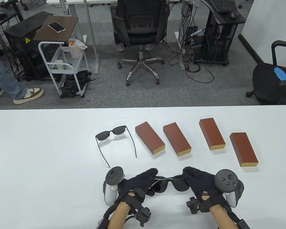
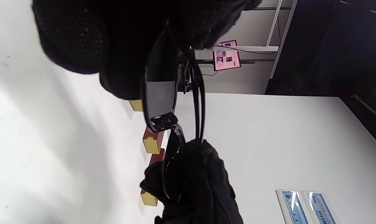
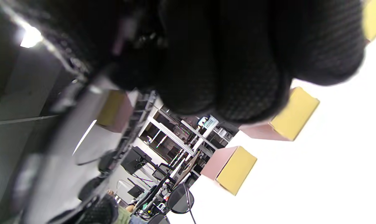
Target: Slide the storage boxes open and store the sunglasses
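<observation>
Sunglasses in grip: dark plastic-framed sunglasses [image 1: 169, 184] held by left hand [image 1: 139, 182] and right hand [image 1: 195, 182].
Boxes: four brown storage boxes [image 1: 149, 138], all unopened.
Left: second black sunglasses [image 1: 114, 133], arms unfolded on the white table [image 1: 43, 152].

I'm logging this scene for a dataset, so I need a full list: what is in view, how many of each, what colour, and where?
Storage boxes: four, reddish-brown with yellow ends, closed, in a row across the table's right half.
Sunglasses on the table: one pair, black, arms unfolded, left of the boxes.
Held sunglasses: one pair, black, between both hands at the near edge.
Table: one, white.
Office chairs: two, black, on the floor beyond the table.
Cart: one, white, far left.
Phone: one, white, on a brown side table.
Person's leg and shoe: one, far left.
Left hand: black glove, grips the held pair's left end.
Right hand: black glove, grips its right end.
</observation>
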`<state>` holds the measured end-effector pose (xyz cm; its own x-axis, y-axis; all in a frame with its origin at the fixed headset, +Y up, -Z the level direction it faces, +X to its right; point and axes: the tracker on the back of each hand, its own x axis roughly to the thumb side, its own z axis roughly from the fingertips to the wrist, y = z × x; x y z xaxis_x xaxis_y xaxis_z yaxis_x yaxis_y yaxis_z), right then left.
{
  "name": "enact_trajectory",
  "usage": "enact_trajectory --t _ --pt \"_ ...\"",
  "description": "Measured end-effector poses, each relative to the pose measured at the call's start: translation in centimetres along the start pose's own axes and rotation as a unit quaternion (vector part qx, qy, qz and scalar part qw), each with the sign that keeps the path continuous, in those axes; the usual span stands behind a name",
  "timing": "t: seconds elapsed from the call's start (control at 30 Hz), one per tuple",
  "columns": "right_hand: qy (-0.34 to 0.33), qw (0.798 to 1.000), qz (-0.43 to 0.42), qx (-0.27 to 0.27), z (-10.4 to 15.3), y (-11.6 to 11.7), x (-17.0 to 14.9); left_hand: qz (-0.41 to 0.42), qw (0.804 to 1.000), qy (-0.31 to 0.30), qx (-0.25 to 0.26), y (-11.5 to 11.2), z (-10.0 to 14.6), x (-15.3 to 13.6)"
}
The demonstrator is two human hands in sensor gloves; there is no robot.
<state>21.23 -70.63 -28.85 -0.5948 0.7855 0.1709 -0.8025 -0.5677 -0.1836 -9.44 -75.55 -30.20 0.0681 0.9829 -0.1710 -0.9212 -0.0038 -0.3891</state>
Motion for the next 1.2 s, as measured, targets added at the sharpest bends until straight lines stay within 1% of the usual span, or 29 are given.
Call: enact_trajectory --t 0.03,0.07,0.1,0.13,0.2,0.27,0.37,0.47,0.6,0.67,0.7,0.77,0.9,1.03,1.13,1.17,1.2 --pt "-0.014 1.0 0.015 -0.005 0.1 0.1 0.3 0.001 1.0 -0.001 0.0 0.0 0.0 0.0" --pt "-0.041 0.998 0.052 -0.006 0.3 0.3 0.8 0.001 1.0 -0.001 0.002 0.0 0.0 -0.1" --pt "-0.062 0.995 0.072 -0.002 0.4 0.5 1.1 -0.001 1.0 -0.001 0.002 0.1 -0.1 -0.1" --pt "-0.096 0.991 0.094 0.004 0.6 0.8 1.7 -0.012 1.0 -0.002 0.0 0.1 -0.1 -0.2" --pt "-0.165 0.976 0.144 0.017 1.1 1.4 2.9 -0.026 1.0 -0.002 0.002 0.1 -0.2 -0.3" --pt "-0.205 0.961 0.186 0.026 1.5 2.1 3.9 -0.025 1.0 0.0 0.001 0.0 -0.3 -0.5" --pt "-0.236 0.941 0.24 0.023 2.1 3.0 4.8 -0.02 1.0 0.002 -0.008 0.0 -0.4 -0.6" --pt "-0.238 0.935 0.262 0.024 2.3 3.5 5.1 -0.032 0.999 0.001 -0.018 -0.1 -0.5 -0.6" --pt "-0.224 0.935 0.272 0.039 2.3 4.0 4.9 -0.046 0.999 0.002 -0.02 0.0 -0.6 -0.8" --pt "-0.196 0.937 0.278 0.08 2.1 4.4 4.5 -0.058 0.998 0.009 -0.026 0.0 -0.7 -1.0" --pt "-0.191 0.937 0.279 0.087 2.0 4.5 4.4 -0.065 0.997 0.01 -0.027 0.0 -0.7 -1.1" --pt "-0.179 0.934 0.285 0.12 2.0 5.1 4.2 -0.086 0.996 0.016 -0.034 -0.1 -0.8 -1.3" --pt "-0.191 0.922 0.306 0.138 2.2 5.8 4.3 -0.141 0.99 0.017 -0.02 0.0 -0.8 -0.9" --pt "-0.2 0.909 0.328 0.159 2.5 6.5 4.2 -0.218 0.975 0.004 0.043 0.6 -0.2 -0.1" --pt "-0.2 0.895 0.346 0.198 2.8 7.3 4.0 -0.268 0.958 -0.019 0.099 1.1 0.4 0.8" --pt "-0.197 0.89 0.352 0.213 2.9 7.6 3.9 -0.291 0.949 -0.028 0.116 1.2 0.6 1.2" --pt "-0.193 0.889 0.351 0.221 2.9 7.8 3.8 -0.307 0.943 -0.034 0.126 1.2 0.7 1.5"
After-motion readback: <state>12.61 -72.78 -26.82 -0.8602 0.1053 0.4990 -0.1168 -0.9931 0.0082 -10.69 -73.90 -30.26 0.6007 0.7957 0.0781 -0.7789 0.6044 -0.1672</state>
